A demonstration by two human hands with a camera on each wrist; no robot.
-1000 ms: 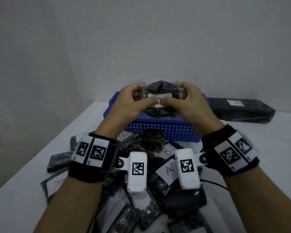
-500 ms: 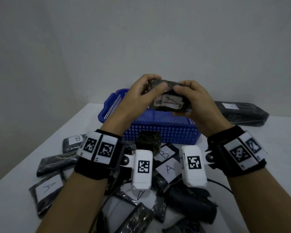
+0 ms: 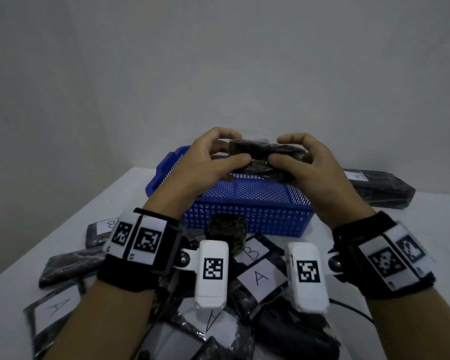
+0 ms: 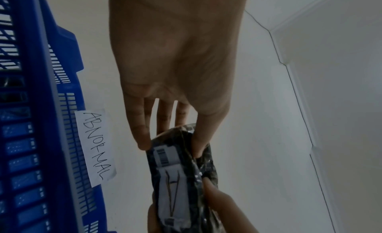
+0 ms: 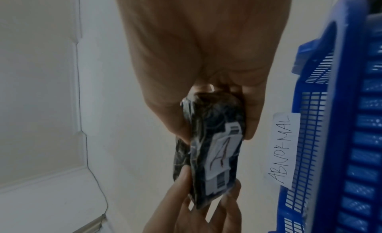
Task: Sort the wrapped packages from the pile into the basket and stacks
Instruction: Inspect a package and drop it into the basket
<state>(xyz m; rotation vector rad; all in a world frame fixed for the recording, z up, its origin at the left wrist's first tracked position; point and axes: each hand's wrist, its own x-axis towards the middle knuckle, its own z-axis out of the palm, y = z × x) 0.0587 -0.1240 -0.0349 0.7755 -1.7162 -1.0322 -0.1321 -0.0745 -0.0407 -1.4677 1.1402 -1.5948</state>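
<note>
Both hands hold one dark wrapped package [image 3: 265,158] above the blue basket [image 3: 244,203]. My left hand [image 3: 213,162] pinches its left end between thumb and fingers; my right hand [image 3: 304,162] grips its right end. The package's underside carries a white label with an "A" and a barcode, seen in the left wrist view [image 4: 173,176] and the right wrist view [image 5: 219,154]. A paper tag reading "ABNORMAL" [image 4: 95,148] hangs on the basket's far wall [image 5: 283,148]. The pile of wrapped packages [image 3: 255,279] labelled A and B lies under my wrists.
A long dark stack of packages with an "A" label [image 3: 374,188] lies right of the basket. More packages [image 3: 52,313] are spread over the white table [image 3: 16,289] at the left front. A black cable [image 3: 353,307] runs out on the right. Walls close the back and left.
The package has been turned so its "A" label faces down and away from the head camera. Both hands stay over the basket, holding it by the ends.
</note>
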